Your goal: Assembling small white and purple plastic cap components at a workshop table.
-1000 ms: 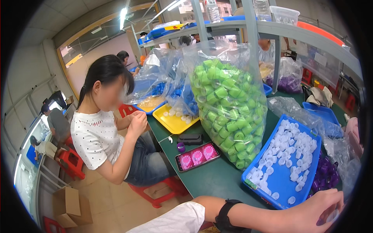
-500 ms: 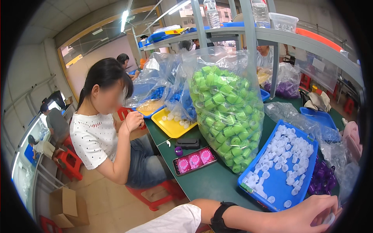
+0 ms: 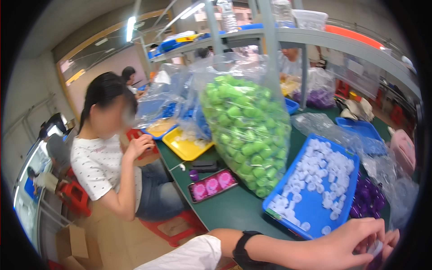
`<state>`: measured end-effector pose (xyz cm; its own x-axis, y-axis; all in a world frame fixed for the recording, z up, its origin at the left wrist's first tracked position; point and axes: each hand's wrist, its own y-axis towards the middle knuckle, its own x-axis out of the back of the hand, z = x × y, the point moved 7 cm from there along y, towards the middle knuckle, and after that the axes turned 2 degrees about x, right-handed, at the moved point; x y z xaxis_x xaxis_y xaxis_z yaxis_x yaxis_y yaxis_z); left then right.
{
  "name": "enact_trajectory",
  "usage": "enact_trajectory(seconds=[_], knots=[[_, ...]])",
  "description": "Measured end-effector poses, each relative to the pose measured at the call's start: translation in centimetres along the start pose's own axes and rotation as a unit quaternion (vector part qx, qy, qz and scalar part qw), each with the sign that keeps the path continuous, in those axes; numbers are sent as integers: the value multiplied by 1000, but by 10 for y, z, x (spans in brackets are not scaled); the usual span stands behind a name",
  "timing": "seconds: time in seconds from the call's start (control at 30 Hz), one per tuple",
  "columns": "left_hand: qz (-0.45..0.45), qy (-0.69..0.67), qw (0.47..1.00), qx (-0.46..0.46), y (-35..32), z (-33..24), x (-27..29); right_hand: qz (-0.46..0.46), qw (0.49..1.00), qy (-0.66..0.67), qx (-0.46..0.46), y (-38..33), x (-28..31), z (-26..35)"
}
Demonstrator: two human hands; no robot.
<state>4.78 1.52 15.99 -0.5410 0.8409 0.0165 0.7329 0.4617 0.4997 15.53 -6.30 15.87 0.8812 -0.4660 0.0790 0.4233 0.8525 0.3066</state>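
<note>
My left hand [image 3: 348,243], with a black band [image 3: 246,252] on its wrist, reaches to the lower right. Its thumb and fingers are closed on a small white plastic cap [image 3: 375,248]. Just below that cap a purple plastic piece shows between my hands. Only curled fingers of my right hand [image 3: 392,240] appear at the picture's edge, close against the left; what they grip is hidden. Beyond my left hand lies a blue tray [image 3: 310,209] with many white translucent plastic caps [image 3: 321,168]. Shiny purple plastic pieces [image 3: 366,198] lie in a heap right of the tray.
A tall clear bag of green caps [image 3: 247,130] stands behind the tray. Left of it are a phone [image 3: 212,186], a black case [image 3: 204,166] and a yellow tray [image 3: 180,150]. A co-worker [image 3: 105,157] sits at the left. A grey shelf frame [image 3: 333,38] spans the table.
The view has shifted, so the scene sits further left and slightly lower at the far side. More of my right hand's fingers and a purple piece now show beside my left hand.
</note>
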Motion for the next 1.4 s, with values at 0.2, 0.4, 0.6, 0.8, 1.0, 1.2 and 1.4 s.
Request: enact_trajectory(seconds=[0.2,0.4,0.6,0.8,1.0,1.2,1.4], knots=[[76,30,997,12,2,0,-11,-16,991,127,26,2,1,5],[92,4,990,103,4,11,-5,2,992,119,-39,12,3,-8],[75,-28,992,98,2,6,-14,-8,992,124,-31,3,9,-1],[73,-42,992,91,3,4,-13,19,990,137,-10,6,4,-3],[95,-5,991,89,3,4,-13,-3,990,121,66,11,7,-10],[78,-1,994,78,3,3,-13,8,994,112,5,8,2,-2],[99,40,993,53,4,1,-15,3,995,100,9,6,3,-3]])
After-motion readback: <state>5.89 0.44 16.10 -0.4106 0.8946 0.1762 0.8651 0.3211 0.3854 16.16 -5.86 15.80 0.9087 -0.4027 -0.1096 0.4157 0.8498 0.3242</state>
